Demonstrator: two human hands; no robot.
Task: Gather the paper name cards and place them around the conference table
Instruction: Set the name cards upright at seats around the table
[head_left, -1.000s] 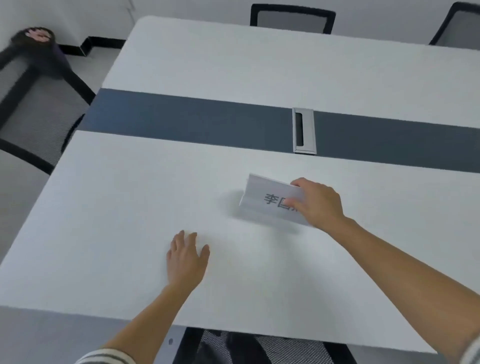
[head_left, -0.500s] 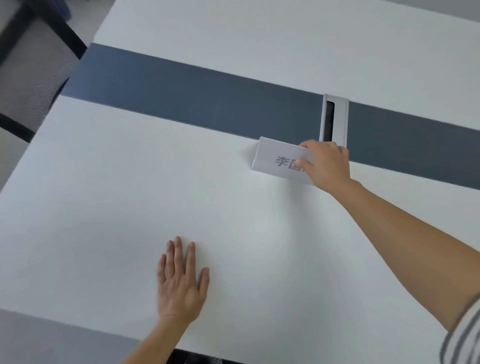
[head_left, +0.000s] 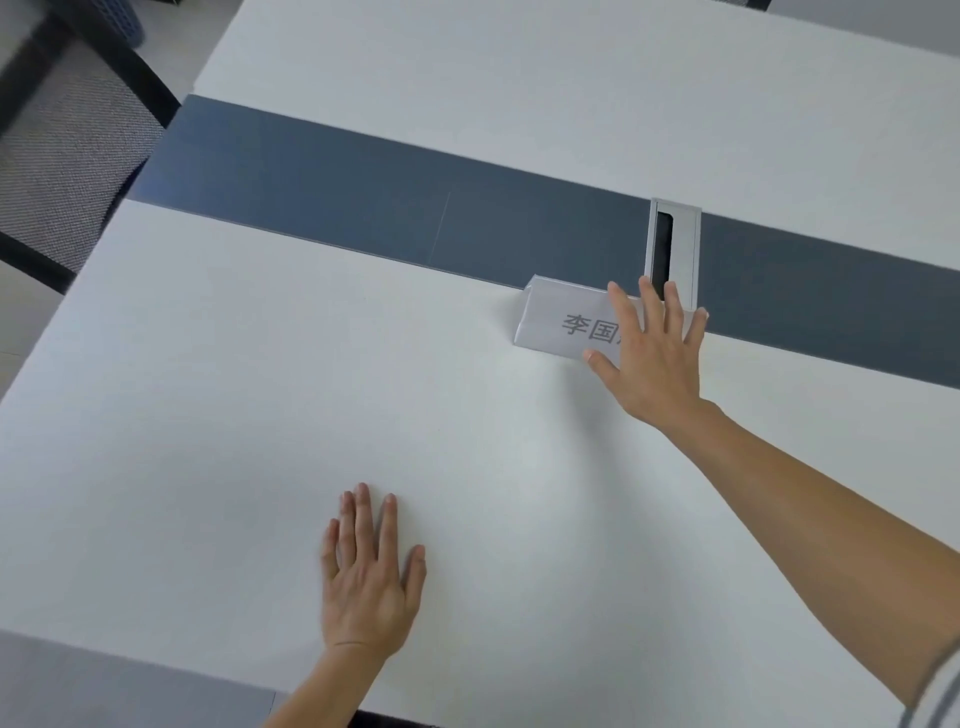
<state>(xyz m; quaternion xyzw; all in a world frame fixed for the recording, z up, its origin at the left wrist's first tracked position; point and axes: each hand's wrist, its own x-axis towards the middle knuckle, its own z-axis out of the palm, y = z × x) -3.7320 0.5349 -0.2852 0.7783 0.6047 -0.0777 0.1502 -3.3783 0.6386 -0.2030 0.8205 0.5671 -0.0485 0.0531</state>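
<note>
While we lean over the wide white laminate bench (head_left: 208, 415), a grey mesh office chair (head_left: 67, 150) stands off its left edge, apart from it, so that side offers walking room if more seats need cards.

A dark blue-grey strip (head_left: 363, 197) runs across the bench's middle. On the near white half, close to the near edge, our left hand (head_left: 369, 577) lies flat, fingers straight and together, holding nothing. We judge it is there to prop the body during the long reach.

Further right, 1 folded white paper name card (head_left: 561, 322) stands tent-wise on the white surface, its far fold right along the strip's border and its printed face turned to us. 2 characters show; the rest is hidden.

Our right hand (head_left: 654, 353) covers the card's right end with fingers straight and spread, grasping nothing. Whether the palm presses the paper we cannot tell. We judge the card is being set or squared at this place.

Just behind those fingertips sits a silver rectangular cable port (head_left: 675, 244) with an open dark slot, so a push farther away risks tipping the light paper toward it. The safer room for sliding lies leftward, along the strip's edge.
</note>
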